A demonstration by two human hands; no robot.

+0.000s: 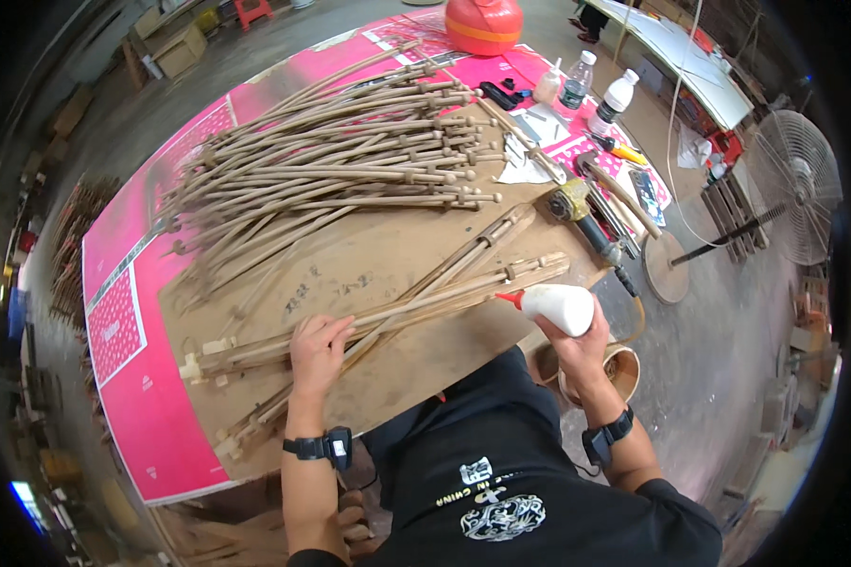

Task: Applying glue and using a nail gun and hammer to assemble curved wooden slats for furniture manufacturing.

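My right hand (581, 350) is wrapped round a white squeeze bottle (562, 306), tipped on its side. Its red nozzle points left, near the collared end of a thin wooden rod (444, 291). That rod lies along a wooden slat jig on the brown board (369, 274). Towards the rod's left part, my left hand (319, 353) has its fingers closed on it. A second long wooden jig (468, 248) crosses beneath at a slant. Fingertips of the left hand are partly hidden, and whether anything leaves the nozzle cannot be made out.
A heap of knobbed wooden rods (340, 165) covers the far left of the pink-covered table. At the right lie a power tool (591, 227), a hammer (624, 194) and several bottles. A red container (483, 25) stands far back; a fan (796, 184) and bucket (624, 371) stand right.
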